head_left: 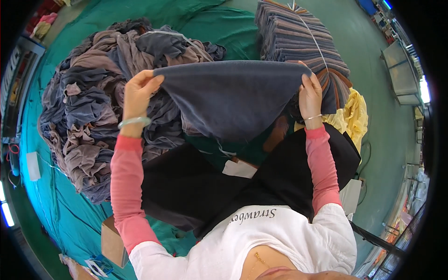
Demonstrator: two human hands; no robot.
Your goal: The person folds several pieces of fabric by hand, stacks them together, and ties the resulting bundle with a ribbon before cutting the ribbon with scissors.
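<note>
A dark grey-blue cloth hangs stretched between my two hands, its upper edge nearly straight and its lower part drooping toward my lap. My left hand pinches one upper corner between thumb and fingers. The opposite corner is gripped by my right hand. Beyond my left hand lies a large loose heap of grey and brown cloths. A tied stack of folded grey and brown cloths rises past my right hand.
Green sheeting covers the floor under the heap. Yellow fabric is bunched beside the stack. A white paper or card lies between my legs. At the lower left stands a cardboard box; a metal rack is at the far right.
</note>
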